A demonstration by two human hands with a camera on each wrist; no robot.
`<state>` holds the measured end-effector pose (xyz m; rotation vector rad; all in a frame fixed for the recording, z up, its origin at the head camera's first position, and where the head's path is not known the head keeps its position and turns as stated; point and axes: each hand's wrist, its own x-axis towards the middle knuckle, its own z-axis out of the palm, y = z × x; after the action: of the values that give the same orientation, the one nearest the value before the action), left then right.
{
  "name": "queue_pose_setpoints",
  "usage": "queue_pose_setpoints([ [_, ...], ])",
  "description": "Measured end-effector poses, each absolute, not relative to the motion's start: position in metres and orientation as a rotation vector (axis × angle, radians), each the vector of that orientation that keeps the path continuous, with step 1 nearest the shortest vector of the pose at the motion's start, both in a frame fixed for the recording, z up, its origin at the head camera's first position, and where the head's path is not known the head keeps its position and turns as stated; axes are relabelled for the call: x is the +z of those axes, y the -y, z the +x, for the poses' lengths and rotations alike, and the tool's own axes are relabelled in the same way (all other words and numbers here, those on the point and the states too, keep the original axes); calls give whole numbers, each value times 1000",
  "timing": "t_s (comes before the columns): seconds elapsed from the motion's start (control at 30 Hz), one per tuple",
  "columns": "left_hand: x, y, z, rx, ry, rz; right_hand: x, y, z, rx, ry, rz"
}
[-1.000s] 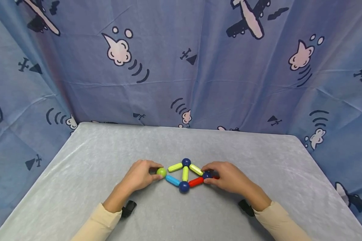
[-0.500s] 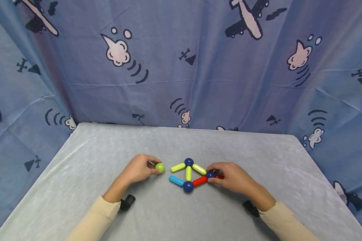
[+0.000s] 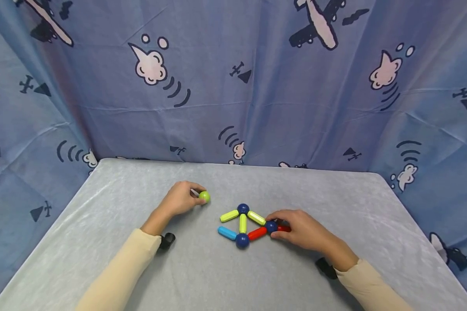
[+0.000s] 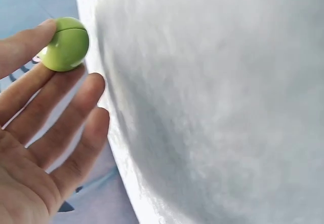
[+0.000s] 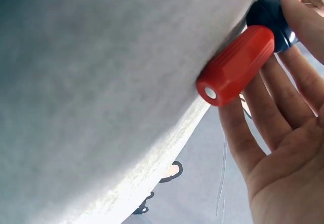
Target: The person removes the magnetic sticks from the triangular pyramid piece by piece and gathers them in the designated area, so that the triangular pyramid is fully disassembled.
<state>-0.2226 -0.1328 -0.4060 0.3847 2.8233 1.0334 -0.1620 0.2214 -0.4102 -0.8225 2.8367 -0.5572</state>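
Note:
Between thumb and fingers my left hand (image 3: 180, 198) pinches a green ball (image 4: 66, 45), apart from the other pieces. My right hand (image 3: 301, 229) pinches the dark blue ball (image 3: 271, 226) at the right corner of a frame of magnetic rods and balls. A red rod (image 5: 238, 64) sticks out from that ball under the palm. Another red rod (image 3: 257, 233) runs to the front blue ball (image 3: 242, 240), and a yellow-green rod (image 3: 256, 217) to the back blue ball (image 3: 243, 209). A middle yellow-green rod (image 3: 243, 224) joins front and back balls.
At the frame's left, a yellow-green rod (image 3: 229, 215) and a light blue rod (image 3: 227, 233) have free ends. All lies on a grey cloth-covered table (image 3: 140, 181). A blue patterned curtain (image 3: 202, 86) hangs behind and at the sides.
My left hand has carried the green ball away from the frame's left side, back and slightly left. The frame shifted a little right with my right hand, which still holds its corner ball.

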Motion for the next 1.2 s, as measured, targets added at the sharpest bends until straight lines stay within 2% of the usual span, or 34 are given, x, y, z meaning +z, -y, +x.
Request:
queue_pose_setpoints([
  [0.47,-405,116,-272,926,-2889,448,-409,-232,-162,-510,-2875,-852],
  [1.2,-418,121,-266,985,-2892,348,-415,-223,-157,-513,-2899,-870],
])
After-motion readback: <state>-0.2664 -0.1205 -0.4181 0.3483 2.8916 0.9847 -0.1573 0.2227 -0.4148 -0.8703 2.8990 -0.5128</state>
